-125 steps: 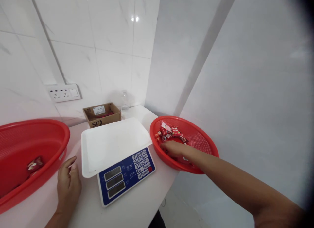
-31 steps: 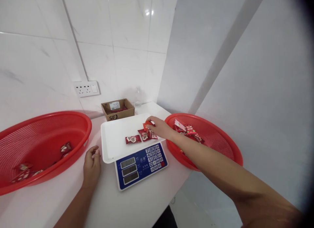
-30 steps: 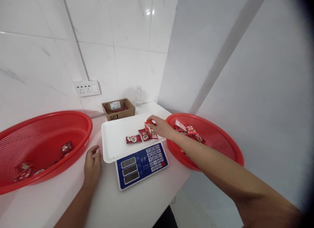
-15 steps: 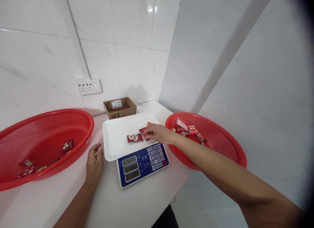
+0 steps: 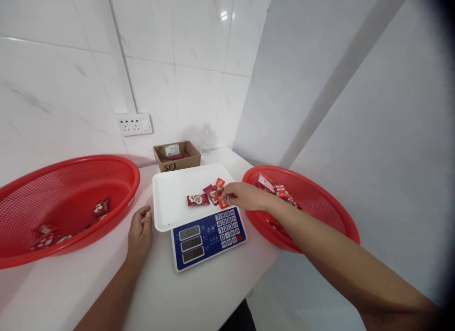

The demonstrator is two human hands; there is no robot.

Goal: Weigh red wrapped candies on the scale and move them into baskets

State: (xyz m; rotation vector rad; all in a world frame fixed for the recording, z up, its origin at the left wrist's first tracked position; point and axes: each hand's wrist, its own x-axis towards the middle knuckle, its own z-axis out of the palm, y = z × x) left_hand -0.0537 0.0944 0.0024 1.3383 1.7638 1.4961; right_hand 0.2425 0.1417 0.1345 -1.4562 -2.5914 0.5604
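Note:
My right hand reaches over the right side of the scale's white tray. Its fingers are bent together at the edge of an orange-red packet, partly covering it. Beside it lie another small orange-red packet, dark red packets and, further left, a dark red packet with white lettering. My left hand rests on the table just left of the tray, fingers loosely bent and holding nothing. Below the tray shows the scale's blue panel with keys and displays.
On the left stands a red perforated basket with several packets inside. Another red basket, also holding packets, sits at the right under my forearm. Behind the scale are a small cardboard box and a clear bottle against the tiled wall.
My right hand has moved a little right across the tray, uncovering more of the orange-red and dark red packets. My left hand stays beside the tray. The view has shifted slightly.

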